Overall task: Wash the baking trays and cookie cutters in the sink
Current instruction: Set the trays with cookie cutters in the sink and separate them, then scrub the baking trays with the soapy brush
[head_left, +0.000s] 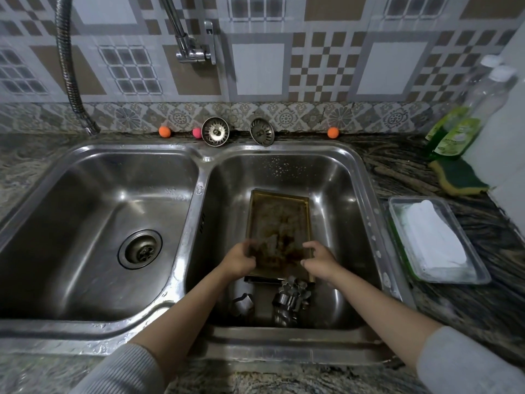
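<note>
My left hand (238, 261) and right hand (318, 260) curl around the near corners of the dirty baking tray (279, 223) in the right sink basin (284, 169). The washing is only starting, I think; next I need water and the sponge (458, 177).

I see the tray (279, 220) in the right sink bowl (335, 177), cutters (289, 301) below it, sponge (458, 179) far right
</note>
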`<state>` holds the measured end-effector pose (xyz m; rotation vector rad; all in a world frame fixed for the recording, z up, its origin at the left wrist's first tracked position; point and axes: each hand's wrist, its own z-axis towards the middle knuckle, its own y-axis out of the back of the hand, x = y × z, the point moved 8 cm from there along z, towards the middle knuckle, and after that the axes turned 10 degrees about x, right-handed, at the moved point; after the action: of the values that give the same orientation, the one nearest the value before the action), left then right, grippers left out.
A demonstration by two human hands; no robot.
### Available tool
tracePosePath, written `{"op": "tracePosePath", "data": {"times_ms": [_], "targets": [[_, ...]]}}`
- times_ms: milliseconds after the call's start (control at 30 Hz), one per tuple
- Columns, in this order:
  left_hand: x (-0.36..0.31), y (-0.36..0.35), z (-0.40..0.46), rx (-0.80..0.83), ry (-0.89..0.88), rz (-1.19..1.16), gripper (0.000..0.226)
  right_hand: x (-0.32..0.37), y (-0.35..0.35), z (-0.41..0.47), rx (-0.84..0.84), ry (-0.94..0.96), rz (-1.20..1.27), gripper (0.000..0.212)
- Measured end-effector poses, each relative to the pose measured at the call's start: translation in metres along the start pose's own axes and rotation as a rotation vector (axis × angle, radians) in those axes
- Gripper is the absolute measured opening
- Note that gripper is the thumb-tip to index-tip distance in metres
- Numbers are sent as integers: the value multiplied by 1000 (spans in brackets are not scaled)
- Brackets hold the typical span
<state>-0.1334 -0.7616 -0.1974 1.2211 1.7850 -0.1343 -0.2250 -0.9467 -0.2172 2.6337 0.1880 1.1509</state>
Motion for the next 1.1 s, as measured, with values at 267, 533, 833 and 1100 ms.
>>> {"op": "tracePosePath", "data": {"times_ms": [267,533,833,1100], "targets": [[3,6,8,-92,1,-30,45,14,5,-12,10,22,-68,59],[-5,28,16,-280,0,48,38,97,64,-140,-333,421,-513,47],[-10,34,24,-318,-39,89,57,44,182,-172,-750,72,-700,44],[-44,35,21,-241,-130,3,48,29,195,-158,-753,157,-562,39]]}}
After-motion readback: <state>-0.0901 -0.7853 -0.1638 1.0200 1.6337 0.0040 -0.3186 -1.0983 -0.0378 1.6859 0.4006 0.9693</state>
